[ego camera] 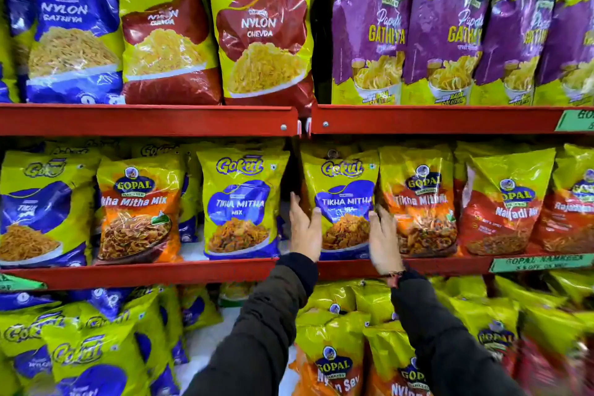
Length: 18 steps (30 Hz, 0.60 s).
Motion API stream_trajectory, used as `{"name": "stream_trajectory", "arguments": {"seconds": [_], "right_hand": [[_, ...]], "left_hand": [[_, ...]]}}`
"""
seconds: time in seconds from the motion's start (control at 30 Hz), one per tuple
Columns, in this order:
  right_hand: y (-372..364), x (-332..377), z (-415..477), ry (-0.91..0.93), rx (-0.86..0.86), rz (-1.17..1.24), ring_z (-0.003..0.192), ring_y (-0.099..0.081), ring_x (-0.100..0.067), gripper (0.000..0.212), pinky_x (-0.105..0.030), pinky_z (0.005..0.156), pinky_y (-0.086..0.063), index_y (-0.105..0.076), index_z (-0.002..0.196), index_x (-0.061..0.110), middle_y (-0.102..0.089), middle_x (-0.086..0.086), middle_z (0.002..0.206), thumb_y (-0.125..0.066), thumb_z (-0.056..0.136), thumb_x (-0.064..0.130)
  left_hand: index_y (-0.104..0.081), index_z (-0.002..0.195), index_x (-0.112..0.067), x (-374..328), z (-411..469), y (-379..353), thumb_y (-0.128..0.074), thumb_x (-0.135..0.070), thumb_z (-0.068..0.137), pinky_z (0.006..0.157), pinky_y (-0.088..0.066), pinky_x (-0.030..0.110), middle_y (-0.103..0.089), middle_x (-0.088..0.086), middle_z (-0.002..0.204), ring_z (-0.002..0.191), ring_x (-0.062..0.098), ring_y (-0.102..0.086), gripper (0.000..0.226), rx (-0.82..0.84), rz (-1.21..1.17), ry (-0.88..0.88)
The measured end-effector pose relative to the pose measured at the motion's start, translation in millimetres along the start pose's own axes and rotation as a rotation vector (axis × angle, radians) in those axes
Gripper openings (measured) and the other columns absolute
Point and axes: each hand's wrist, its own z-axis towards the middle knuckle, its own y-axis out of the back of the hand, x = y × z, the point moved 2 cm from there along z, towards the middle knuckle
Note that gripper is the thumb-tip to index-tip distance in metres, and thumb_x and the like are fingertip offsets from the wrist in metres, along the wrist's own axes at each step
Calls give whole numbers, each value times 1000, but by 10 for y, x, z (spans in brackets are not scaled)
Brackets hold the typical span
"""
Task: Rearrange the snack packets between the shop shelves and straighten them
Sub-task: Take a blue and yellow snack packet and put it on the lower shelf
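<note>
A yellow and blue Gokul Tikha Mitha Mix packet [342, 190] stands upright at the left end of the right-hand middle shelf. My left hand [303, 230] lies flat against its left edge, fingers up. My right hand [384, 239] presses flat on its right edge, where it meets an orange Gopal Tikha Mitha Mix packet [421, 202]. Both hands flank the packet without closing around it. A matching Gokul packet [241, 202] stands across the gap on the left-hand shelf.
Red metal shelves [144, 120] carry rows of packets: Nylon Chevda [262, 32] and purple Papdi Gathiya [369, 26] above, red Gopal packets [504, 206] to the right, loose leaning packets [334, 363] on the bottom shelf. A dark gap separates the two shelf bays.
</note>
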Motion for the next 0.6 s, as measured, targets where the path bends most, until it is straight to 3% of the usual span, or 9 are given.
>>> {"name": "stream_trajectory", "arguments": {"seconds": [0.07,0.13,0.27,0.37,0.43,0.5,0.6], "right_hand": [[-7,-31,56,-86,24,84,144,-33,-23,51,-29,114,-22,-33,150,9,-36,-9,156,-30,106,34],[-28,-74,87,-157,76,141,126,-41,-14,49,-24,102,-25,-39,146,7,-46,-2,140,-27,106,34],[-63,-106,145,-204,106,217,113,-42,-12,45,-20,93,-28,-42,142,7,-49,-2,122,-28,106,31],[-59,-60,143,-173,77,264,116,-41,-12,44,-22,97,-27,-41,143,6,-48,-1,125,-30,106,27],[-72,-31,125,-142,69,281,119,-46,-15,39,-23,98,-31,-47,138,10,-52,0,129,-32,106,26],[-70,-32,111,-90,59,301,120,-55,-22,35,-23,90,-41,-54,128,11,-61,-4,127,-34,106,29],[-3,13,34,-56,29,315,109,-61,-15,33,-21,86,-45,-60,121,13,-67,1,114,-38,104,30]], "left_hand": [[-22,156,-18,99,117,-51,-42,-39,102,122,-25,41,-36,7,158,147,27,-34,62,46,-121,219],[-35,150,-18,199,212,-83,-47,-49,95,119,-36,50,-48,12,151,140,33,-45,64,90,-215,309],[-35,150,-18,163,215,-113,-43,-37,103,117,-38,45,-51,11,149,137,32,-49,52,124,-197,313],[-36,150,-15,125,240,-117,-42,-36,103,120,-35,45,-48,11,151,141,31,-45,51,95,-196,266],[-38,149,-18,90,263,-110,-43,-43,100,119,-35,50,-49,11,151,141,29,-45,54,78,-188,230],[-42,146,-23,74,302,-92,-43,-58,90,117,-38,52,-53,9,148,137,29,-49,65,58,-192,210],[-49,140,-24,99,297,-61,-40,-68,78,117,-39,51,-57,8,144,134,27,-53,77,44,-219,191]]}}
